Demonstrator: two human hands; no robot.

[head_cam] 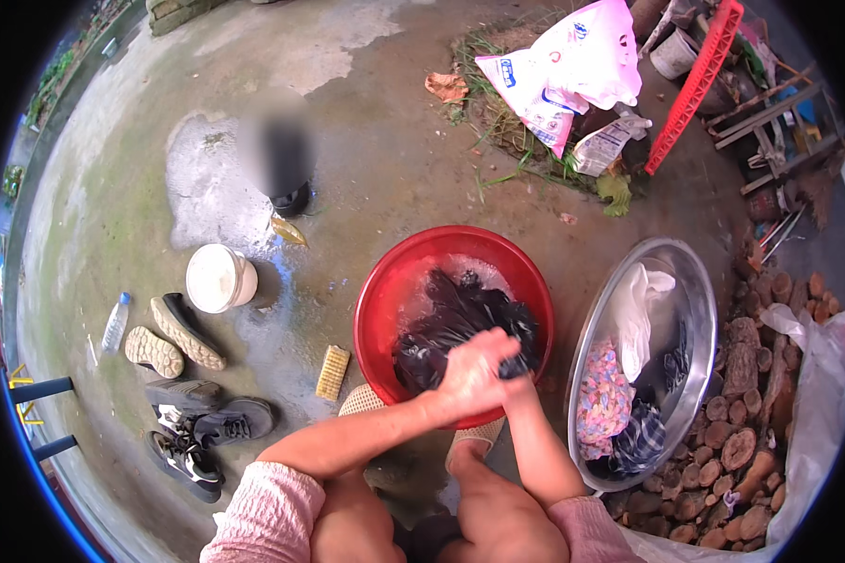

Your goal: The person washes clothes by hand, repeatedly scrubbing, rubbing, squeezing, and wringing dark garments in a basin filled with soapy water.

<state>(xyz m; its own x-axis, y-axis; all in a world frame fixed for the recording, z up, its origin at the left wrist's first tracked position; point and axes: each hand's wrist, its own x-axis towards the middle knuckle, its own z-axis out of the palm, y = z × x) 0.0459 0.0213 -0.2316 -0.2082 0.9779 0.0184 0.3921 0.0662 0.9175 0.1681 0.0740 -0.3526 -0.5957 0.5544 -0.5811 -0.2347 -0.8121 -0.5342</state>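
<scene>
A red plastic basin stands on the concrete between my feet, with soapy foam along its far inner side. Wet black cloth is bunched inside it. Above the basin's near right part, my left hand is closed and crosses over my right hand. Both grip a twisted end of the black cloth. My left hand hides most of my right hand's fingers, and both are slightly blurred. To the right, a metal basin holds a white cloth, a floral cloth and a dark checked cloth.
A scrubbing brush lies left of the red basin. Farther left are a white bucket, a plastic bottle and several shoes. Stacked firewood borders the metal basin. A pink plastic bag lies beyond.
</scene>
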